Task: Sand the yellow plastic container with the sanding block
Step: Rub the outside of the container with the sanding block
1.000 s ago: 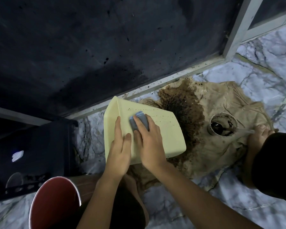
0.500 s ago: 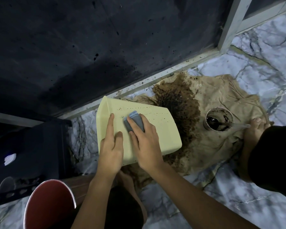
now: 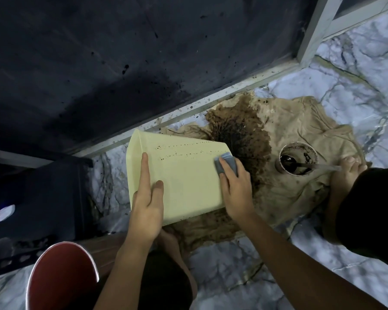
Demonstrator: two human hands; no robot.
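Mid-sanding here: the yellow plastic container (image 3: 184,175) lies on its side on the stained cloth (image 3: 300,135) on the floor, near the dark wall, and my left hand (image 3: 147,204) is pressed flat on its near-left part to pin it down, not wrapped around anything. My right hand (image 3: 235,189) has its grip closed on the sanding block (image 3: 226,165), sitting at the container's right edge. Next I'd guess it's a stroke back left across the speckled face, keeping pressure even so the thing doesn't skid.

No writing, label, brand, number or sign can be read anywhere in the view. The yellow container (image 3: 184,180) shows only rows of dark specks, and the cup (image 3: 298,158) on the stained cloth (image 3: 300,121) carries no print.
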